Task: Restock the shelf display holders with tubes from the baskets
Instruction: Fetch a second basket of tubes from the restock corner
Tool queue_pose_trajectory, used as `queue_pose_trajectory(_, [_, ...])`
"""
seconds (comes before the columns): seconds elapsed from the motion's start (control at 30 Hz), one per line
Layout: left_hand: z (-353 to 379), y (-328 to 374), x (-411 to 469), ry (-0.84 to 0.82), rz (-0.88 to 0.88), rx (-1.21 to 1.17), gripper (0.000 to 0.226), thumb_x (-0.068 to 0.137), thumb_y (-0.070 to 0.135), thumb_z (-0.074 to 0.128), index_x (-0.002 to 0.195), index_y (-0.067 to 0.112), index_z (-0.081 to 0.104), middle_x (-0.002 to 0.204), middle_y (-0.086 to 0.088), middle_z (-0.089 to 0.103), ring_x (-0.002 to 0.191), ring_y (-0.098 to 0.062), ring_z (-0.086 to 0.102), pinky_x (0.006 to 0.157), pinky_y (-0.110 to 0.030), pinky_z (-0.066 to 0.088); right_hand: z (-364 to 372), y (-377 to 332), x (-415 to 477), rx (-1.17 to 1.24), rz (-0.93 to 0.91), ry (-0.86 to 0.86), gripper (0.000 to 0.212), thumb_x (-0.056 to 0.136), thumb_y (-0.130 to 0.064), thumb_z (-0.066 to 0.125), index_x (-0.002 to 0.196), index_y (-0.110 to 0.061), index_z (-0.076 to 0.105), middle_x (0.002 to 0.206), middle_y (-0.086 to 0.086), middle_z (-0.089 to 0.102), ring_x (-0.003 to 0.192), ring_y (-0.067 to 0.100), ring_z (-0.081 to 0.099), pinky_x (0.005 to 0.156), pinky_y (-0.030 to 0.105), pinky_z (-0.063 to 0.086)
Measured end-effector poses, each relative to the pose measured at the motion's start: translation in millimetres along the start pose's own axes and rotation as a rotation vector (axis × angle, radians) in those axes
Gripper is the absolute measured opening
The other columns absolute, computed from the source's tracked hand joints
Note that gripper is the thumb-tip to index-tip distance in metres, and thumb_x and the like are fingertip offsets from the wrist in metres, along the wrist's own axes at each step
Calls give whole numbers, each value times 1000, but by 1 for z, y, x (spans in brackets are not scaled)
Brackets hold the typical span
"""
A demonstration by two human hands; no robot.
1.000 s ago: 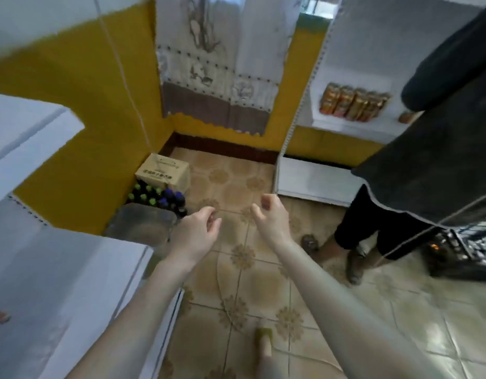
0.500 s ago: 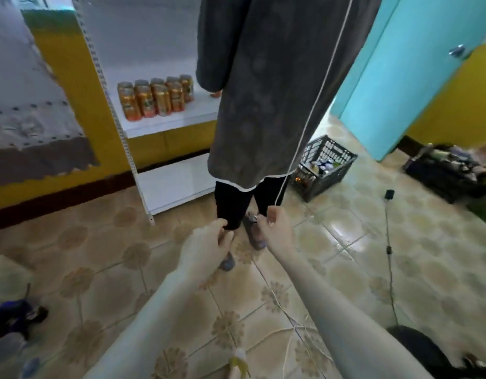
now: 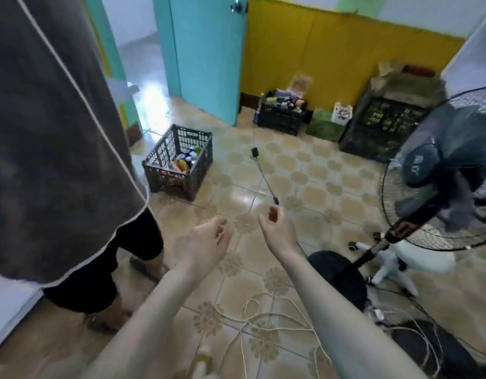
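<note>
The dark grey slatted plastic basket (image 3: pixel 179 166) stands on the tiled floor with colourful containers heaped inside, too small to tell how any tube lies. Both hands hang on the near side of that basket and to its right, well apart from it. The left hand (image 3: pixel 206 242) is the nearer, the right hand (image 3: pixel 277 228) further right. Each is loosely curled and holds nothing. A reach would likely go forward and leftward. A person in a long grey coat (image 3: pixel 53 132) stands just left of the basket.
</note>
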State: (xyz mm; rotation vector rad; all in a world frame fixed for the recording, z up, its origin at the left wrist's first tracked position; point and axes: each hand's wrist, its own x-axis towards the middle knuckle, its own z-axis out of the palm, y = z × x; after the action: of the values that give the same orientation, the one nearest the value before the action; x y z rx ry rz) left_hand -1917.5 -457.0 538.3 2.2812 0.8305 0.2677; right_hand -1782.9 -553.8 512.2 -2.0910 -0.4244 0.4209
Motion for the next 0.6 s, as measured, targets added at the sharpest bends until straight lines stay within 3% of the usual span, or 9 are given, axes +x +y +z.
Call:
queue_pose_trajectory(0.07, [10,13,36,-37,49,-22,36,94,28,51,126,13,55,113,-5,66,103,-18,60,86,-25,45,-11,3,30,20,35,50,39,94,-24,51,129,-8,46,112,0,52,109,16,52,86,21,39])
queue_pose_trajectory(0.27, [22,43,166,-88,150,-17,35,94,28,52,126,15,56,112,-4,67,103,-17,61,86,-30,48,-31,-10,139,81,94,171,35,93,-27,52,124,-11,46,104,-4,50,103,16,52,81,21,37])
queue_pose_trajectory(0.4, [29,62,245,-128,218,9,35,94,29,50,126,14,56,112,-5,67,101,-21,62,87,-35,49,-48,-23,201,31,107,238,44,93,-28,53,131,-8,44,126,4,52,115,17,50,85,20,35])
queue_pose_trajectory(0.6, [47,88,343,-192,250,52,37,96,30,47,129,15,51,116,-4,65,108,-18,59,87,-31,46,-74,-31,289,21,125,307,42,95,-25,51,132,-8,42,131,6,50,118,17,48,88,20,36])
